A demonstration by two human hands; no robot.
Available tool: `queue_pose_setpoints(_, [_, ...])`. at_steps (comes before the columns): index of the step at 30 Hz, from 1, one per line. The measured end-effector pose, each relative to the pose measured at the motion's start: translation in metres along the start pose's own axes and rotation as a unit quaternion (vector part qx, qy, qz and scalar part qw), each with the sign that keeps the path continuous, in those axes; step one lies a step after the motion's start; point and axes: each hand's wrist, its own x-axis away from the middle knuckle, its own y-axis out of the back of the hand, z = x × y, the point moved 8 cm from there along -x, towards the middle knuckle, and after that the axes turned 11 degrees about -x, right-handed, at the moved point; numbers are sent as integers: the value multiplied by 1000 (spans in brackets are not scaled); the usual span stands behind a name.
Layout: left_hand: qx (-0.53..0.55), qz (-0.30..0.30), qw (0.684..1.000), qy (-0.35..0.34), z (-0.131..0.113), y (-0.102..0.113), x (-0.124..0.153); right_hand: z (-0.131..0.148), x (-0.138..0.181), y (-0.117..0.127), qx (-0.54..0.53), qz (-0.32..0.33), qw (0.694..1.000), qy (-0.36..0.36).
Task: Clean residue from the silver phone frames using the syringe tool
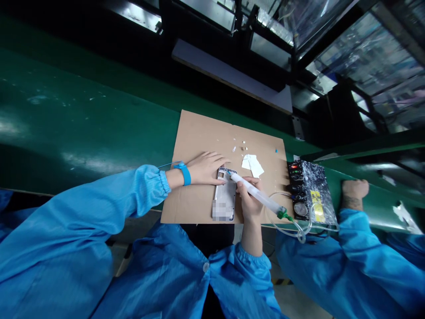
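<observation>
A phone housing (226, 195) lies flat on a sheet of brown cardboard (192, 137), its long side pointing towards me. My left hand (206, 168) rests on the cardboard with fingers stretched out, the thumb at the housing's upper left edge. A blue strap (183, 173) circles that wrist. My right hand (249, 197) is closed around a translucent dispensing syringe (257, 193), held at a slant. The syringe tip is at the housing's upper end; whether it touches is too small to tell. A green fitting joins the syringe's rear to a clear tube.
White paper pieces (253, 165) and small scraps lie on the cardboard. To the right stands a speckled black control box (312, 192) with knobs, a gauge and looped tubing. Beyond it a co-worker's fist (355, 189) rests on the green bench (83, 119). A shelf (232, 73) runs behind.
</observation>
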Motion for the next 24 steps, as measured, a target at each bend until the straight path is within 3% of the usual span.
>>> queue_pose_setpoints(14, [5,17,1000,6,-1,4,2,-3,1,0,-6,-7,1000,-3])
queue_pose_setpoints(20, [7,6,1000,2,3,3,2,-2,4,1,-63,-29,997,-27])
queue_pose_setpoints(24, [18,11,1000,5,4,5,3,3,9,6,-96,-61,993,-3])
